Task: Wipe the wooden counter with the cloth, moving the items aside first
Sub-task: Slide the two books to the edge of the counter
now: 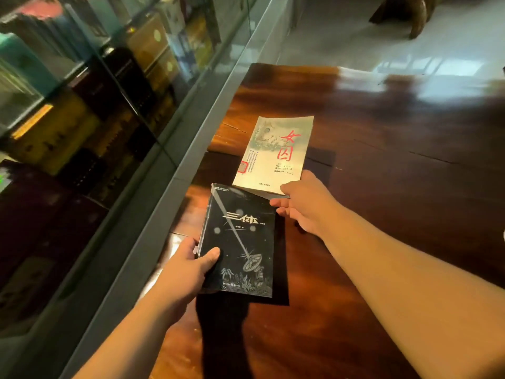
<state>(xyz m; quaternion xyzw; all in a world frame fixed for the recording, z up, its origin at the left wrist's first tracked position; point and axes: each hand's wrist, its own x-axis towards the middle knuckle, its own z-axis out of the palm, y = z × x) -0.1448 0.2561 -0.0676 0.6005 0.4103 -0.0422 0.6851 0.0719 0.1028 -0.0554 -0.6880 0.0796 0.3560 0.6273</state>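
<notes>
A black book (240, 242) with a white title and a satellite dish drawing is held above the dark glossy wooden counter (382, 173). My left hand (188, 266) grips its lower left corner, thumb on the cover. Beyond it a pale book (276, 154) with red characters is lifted slightly off the counter, casting a shadow. My right hand (303, 206) pinches its near right corner, thumb on top and fingers underneath. No cloth is in view.
A grey ledge (175, 170) runs along the counter's left side, with a glass display case (82, 105) of dark and yellow boxes beyond it. The counter's far edge meets a pale tiled floor (355, 36). Wooden furniture legs (415, 20) stand far back.
</notes>
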